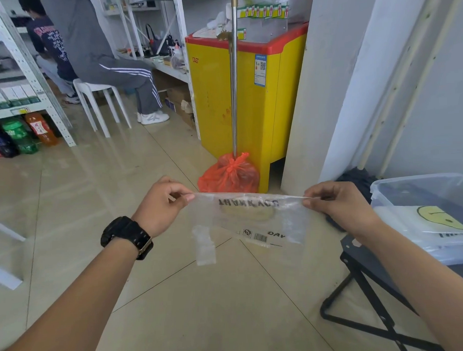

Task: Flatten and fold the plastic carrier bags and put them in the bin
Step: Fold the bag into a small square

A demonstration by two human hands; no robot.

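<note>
A clear plastic carrier bag [255,221] with black lettering, a barcode and a faint yellow print hangs in the air above the tiled floor, folded over along its top edge. My left hand [162,204], with a black watch on the wrist, pinches the bag's top left corner. My right hand [336,204] pinches the top right corner, so the top edge is pulled taut between them. One handle strip dangles at the lower left. The clear plastic bin [383,196] stands at the right on a black folding stool, with a flat bag bearing a yellow smiley [442,218] inside.
A yellow chest freezer with a red rim [248,96] stands ahead, with a tied orange bag [229,175] and a metal pole at its base. Two people sit at the far left by white shelving [32,77]. Drink bottles [19,135] stand on the floor under the shelf.
</note>
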